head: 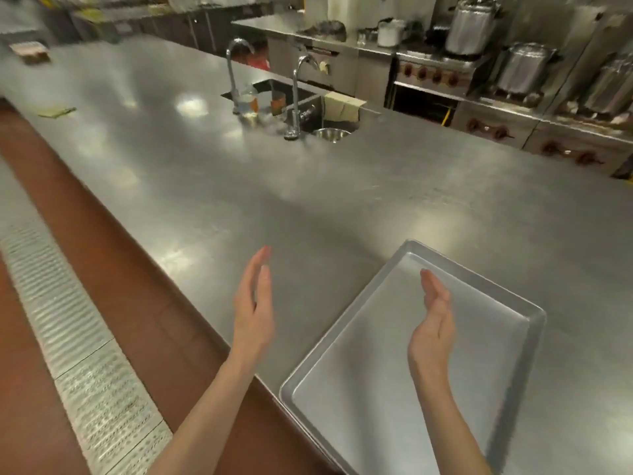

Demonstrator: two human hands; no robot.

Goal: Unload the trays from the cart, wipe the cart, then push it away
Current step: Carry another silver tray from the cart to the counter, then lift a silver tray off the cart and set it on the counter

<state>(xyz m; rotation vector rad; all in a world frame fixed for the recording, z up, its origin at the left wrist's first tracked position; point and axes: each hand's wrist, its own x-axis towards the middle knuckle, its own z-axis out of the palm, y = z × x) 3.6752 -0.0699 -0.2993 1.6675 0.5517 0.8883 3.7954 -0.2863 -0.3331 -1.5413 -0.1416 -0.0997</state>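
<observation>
Steel tray (359,389) lies on counter (308,186); left hand (255,310) and right hand (433,332) released, fingers straight.

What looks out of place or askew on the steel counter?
The tray lies at an angle to the counter edge, its near corner reaching that edge. Both hands, left hand and right hand, are open and hold nothing. No spill or damage shows.
</observation>
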